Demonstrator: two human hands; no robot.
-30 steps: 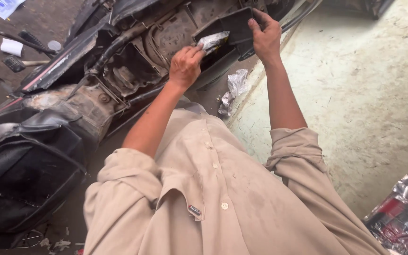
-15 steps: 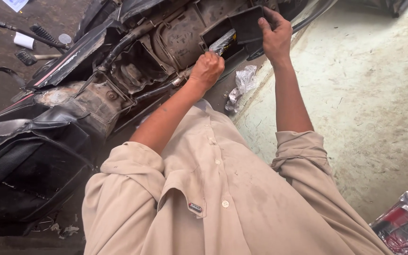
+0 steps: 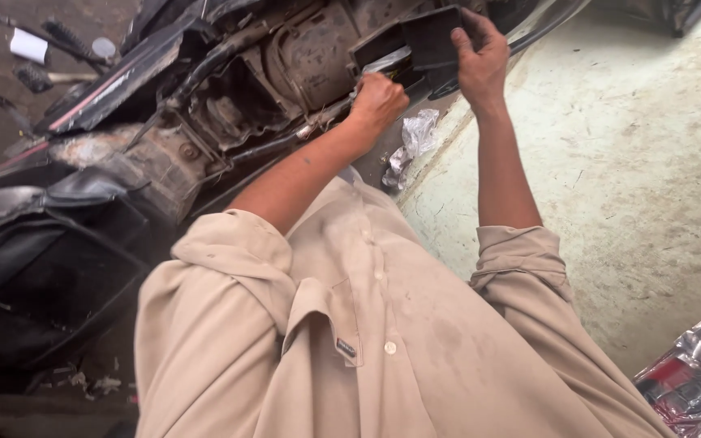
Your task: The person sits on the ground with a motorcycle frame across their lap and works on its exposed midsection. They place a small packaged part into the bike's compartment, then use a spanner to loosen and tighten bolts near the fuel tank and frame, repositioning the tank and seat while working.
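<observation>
Kneeling over a dismantled scooter (image 3: 204, 122) on dark ground at left, pale concrete floor (image 3: 634, 162) at right, your left hand (image 3: 379, 101) is fisted around a silvery part (image 3: 389, 61); just right, your right hand (image 3: 480, 61) grips the black box (image 3: 432, 36).

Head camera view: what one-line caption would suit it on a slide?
Left hand and right hand work on a black box inside a stripped scooter.

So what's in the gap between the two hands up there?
In the head view, a silvery part sticks out between the left hand and the right hand, just below the black box the right hand grips.
</observation>
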